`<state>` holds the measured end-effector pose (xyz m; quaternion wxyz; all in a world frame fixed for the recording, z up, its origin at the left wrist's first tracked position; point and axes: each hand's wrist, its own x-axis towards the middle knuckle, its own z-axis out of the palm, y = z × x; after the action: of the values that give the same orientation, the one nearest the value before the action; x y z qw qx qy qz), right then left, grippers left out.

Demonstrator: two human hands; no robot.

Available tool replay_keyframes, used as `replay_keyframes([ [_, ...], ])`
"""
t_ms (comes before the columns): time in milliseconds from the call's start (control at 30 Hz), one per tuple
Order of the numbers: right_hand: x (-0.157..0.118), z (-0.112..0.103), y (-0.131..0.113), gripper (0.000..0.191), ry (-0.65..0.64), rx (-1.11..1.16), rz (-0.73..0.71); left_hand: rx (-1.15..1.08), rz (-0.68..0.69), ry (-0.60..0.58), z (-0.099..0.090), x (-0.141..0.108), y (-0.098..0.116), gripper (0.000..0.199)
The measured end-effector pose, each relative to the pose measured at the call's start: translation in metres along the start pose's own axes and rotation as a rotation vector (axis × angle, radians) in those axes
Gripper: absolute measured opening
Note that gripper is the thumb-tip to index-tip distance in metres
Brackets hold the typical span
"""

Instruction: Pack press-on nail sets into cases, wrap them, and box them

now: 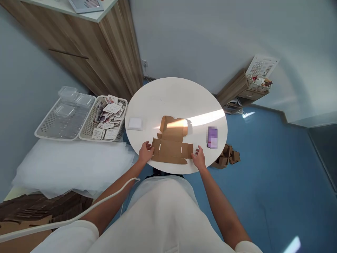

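A flat, unfolded brown cardboard box (pixel 170 148) lies on the white round table (pixel 168 95), its fold lines and slots facing up. At its left side flap, my left hand (pixel 146 152) pinches the edge, with the index finger raised a little. My right hand (pixel 199 159) holds the opposite flap at its right edge, thumb against the cardboard. The lower fingers of both hands are partly hidden. A small white square packet (pixel 135 123) lies on the table to the left. Toward the right rim is a purple item (pixel 212 137), blurred by pixelation.
Left of the table, a white basket (pixel 123 121) holds many printed cards, beside another basket (pixel 38 131) with clear plastic cases. Translucent white sheets (pixel 71 165) are stacked below them. Folded brown boxes (pixel 223 160) sit low at the right. A white cable (pixel 105 200) crosses my left arm.
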<state>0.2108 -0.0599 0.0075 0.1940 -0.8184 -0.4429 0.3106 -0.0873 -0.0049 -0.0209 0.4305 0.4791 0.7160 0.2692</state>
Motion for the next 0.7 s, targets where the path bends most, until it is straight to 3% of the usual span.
replay_keyframes([
  [67,0.001,0.0,-0.007,0.071,0.036,-0.071,-0.055,0.145,0.195,0.079,-0.004,-0.01,0.006,0.061],
  [133,0.007,-0.002,-0.019,0.071,0.074,-0.125,-0.1,0.272,0.396,0.076,-0.007,-0.022,0.014,0.065],
  [267,0.034,-0.004,-0.056,0.062,0.067,-0.078,-0.149,0.437,0.727,-0.315,-0.01,-0.041,0.026,0.054],
  [333,0.053,-0.002,-0.074,0.058,0.005,-0.028,-0.135,0.508,0.756,-0.46,-0.008,-0.043,0.025,0.044],
  [400,0.072,0.002,-0.086,0.056,-0.041,-0.024,-0.074,0.557,0.724,-0.505,-0.005,-0.043,0.021,0.036],
  [567,0.109,0.017,-0.09,0.036,-0.121,-0.066,-0.032,0.589,0.633,-0.46,0.002,-0.04,0.012,0.028],
  [700,0.112,0.023,-0.084,0.018,-0.145,-0.067,-0.077,0.62,0.599,-0.433,0.003,-0.039,0.018,0.04],
])
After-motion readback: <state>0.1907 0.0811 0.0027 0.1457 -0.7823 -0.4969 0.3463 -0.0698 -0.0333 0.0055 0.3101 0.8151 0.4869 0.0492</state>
